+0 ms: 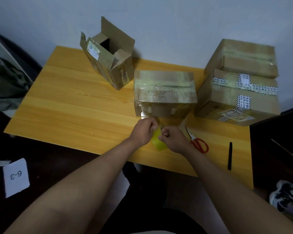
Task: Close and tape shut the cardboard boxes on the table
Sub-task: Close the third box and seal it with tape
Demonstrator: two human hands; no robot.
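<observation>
Four cardboard boxes stand on a yellow wooden bench set against a pale wall. Largest is the printed-tape box at the right rear, closed and crossed by white printed tape, with a smaller closed box, the upper box, stacked on top of it. Near the bench centre sits the sealed box, flaps down and covered with clear tape. Behind it to the left stands the open box, tilted, all flaps raised. Just in front of the sealed box, both hands meet over a yellow tape roll: the left hand curls its fingers round the roll's left side, and the right hand curls its fingers at the roll's upper edge, thumb and forefinger pinched together; whether they grip a loose tape end cannot be told. Red-handled scissors lie just right of the right hand, blades pointing toward the boxes, and a black pen lies further right, near the bench's front edge. A white card marked "6-3" rests off the bench at lower left.
</observation>
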